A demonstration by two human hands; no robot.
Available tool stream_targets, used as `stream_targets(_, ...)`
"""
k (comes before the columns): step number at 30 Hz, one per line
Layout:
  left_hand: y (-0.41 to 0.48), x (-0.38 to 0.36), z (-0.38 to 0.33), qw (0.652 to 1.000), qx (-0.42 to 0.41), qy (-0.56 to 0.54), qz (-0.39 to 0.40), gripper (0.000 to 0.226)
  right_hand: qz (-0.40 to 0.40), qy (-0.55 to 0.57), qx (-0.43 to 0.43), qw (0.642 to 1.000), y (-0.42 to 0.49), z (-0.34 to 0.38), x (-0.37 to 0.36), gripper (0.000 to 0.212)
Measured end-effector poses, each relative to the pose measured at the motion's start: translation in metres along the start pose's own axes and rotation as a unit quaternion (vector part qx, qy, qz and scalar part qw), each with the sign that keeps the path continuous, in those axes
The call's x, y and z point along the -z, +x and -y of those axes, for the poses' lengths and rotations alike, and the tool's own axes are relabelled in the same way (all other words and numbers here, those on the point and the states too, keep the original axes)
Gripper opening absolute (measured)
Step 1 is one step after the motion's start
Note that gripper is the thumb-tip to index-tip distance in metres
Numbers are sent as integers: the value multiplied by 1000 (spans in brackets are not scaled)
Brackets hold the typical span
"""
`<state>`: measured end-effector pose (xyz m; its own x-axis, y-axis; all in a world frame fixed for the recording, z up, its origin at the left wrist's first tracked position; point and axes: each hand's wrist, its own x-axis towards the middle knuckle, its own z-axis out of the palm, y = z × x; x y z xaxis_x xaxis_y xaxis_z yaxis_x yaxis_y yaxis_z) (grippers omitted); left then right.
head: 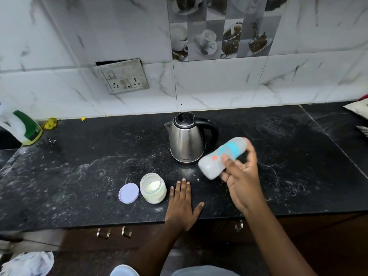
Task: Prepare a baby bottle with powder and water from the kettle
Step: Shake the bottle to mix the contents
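My right hand point(242, 181) grips a translucent baby bottle point(223, 156) with blue and orange print, held tilted on its side above the counter, blurred. Just behind it stands a steel kettle point(186, 139) with a black lid and handle, lid down. My left hand point(182, 200) lies flat on the black counter point(79, 176), fingers straight. Left of that hand is an open jar of white powder point(153, 187), and its lilac lid point(128, 193) lies flat beside the jar.
A white spray bottle with a green trigger point(23, 128) leans at the far left. Yellow scraps point(50, 123) lie by the wall. A socket plate point(122, 76) is on the marble wall. Cloth items point(358, 110) sit at the right edge. Drawer handles point(113, 233) are below the counter edge.
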<state>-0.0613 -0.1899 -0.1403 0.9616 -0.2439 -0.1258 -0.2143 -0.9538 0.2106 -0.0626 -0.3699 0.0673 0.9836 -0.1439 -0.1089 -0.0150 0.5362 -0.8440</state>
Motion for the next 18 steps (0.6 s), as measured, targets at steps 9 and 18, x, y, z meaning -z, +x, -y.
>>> stream_targets(9, -1, 3, -1, 1000, -1, 5, -2, 107, -28, 15, 10, 999, 3, 10, 3, 76)
stream_targets(18, -1, 5, -3, 1000, 6, 26, 16, 102, 22, -46, -14, 999, -3, 2, -7, 79)
